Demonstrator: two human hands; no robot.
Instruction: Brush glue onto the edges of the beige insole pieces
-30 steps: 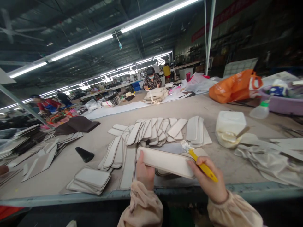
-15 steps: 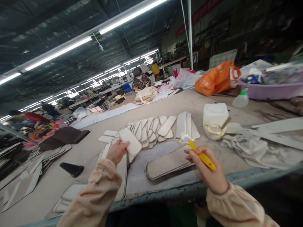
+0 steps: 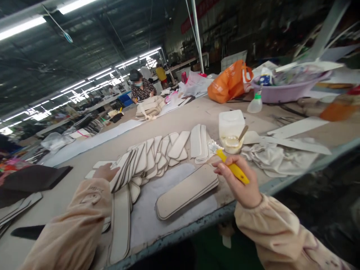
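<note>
My right hand [image 3: 244,180] is closed around the yellow handle of a glue brush [image 3: 222,155], whose bristles are thick with white paste. The brush head is beside a few upright-lying pale pieces [image 3: 199,142], close to a cut-open white plastic jug [image 3: 232,123] with paste and a stick in it. My left hand [image 3: 105,172] reaches to the left end of a fanned row of rounded pale pieces [image 3: 149,153]. Its fingers look stretched out and touch the row's end; they are partly blurred. Below lies a neat stack of long rounded pieces [image 3: 185,193] on a white sheet.
A crumpled pale cloth [image 3: 275,155] and flat strips lie on the right. Farther back are an orange bag [image 3: 229,84], a purple basin [image 3: 287,88] and a small bottle [image 3: 255,103]. A dark block [image 3: 33,180] lies left. A co-worker [image 3: 142,88] sits beyond the table.
My left hand has moved left and no longer holds up the pale piece, now at the row's end. The brush stays in my right hand. The view has turned right.
</note>
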